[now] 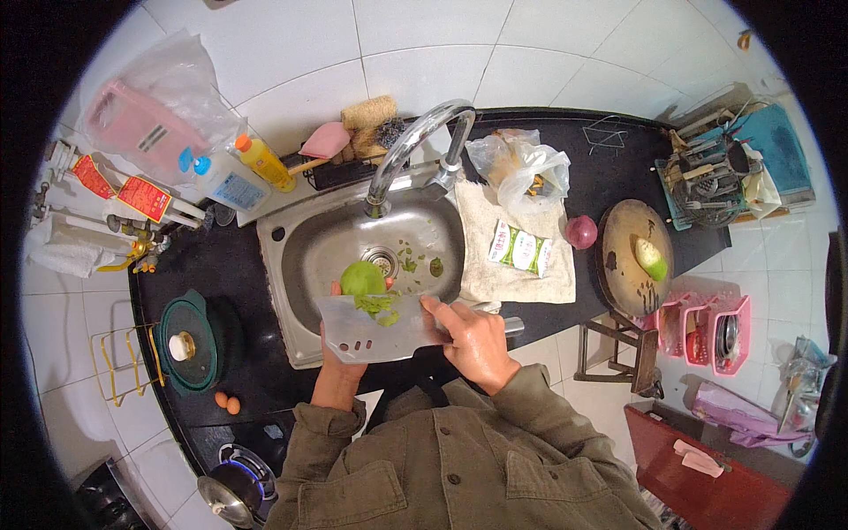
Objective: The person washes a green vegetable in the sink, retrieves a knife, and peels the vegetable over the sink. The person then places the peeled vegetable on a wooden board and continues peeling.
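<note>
Over the near side of the steel sink [424, 218], my left hand [344, 371] holds a round green vegetable [362, 279], partly hidden behind a blade. My right hand [478, 338] grips a wide-bladed metal cleaver [381, 334], index finger along the top of the blade. Green peelings [374, 303] lie on the blade near the vegetable. More green scraps [409, 265] are in the basin around the drain. The curved chrome faucet [404, 156] arches above the basin.
Right of the sink are a cloth [520, 285] with a green-and-white packet [521, 248], plastic bags [523, 169], a red onion [581, 232] and a round board [619, 265]. Left are a green lidded pot [192, 361] and two eggs [227, 403]; a pot [233, 491] sits over a lit burner.
</note>
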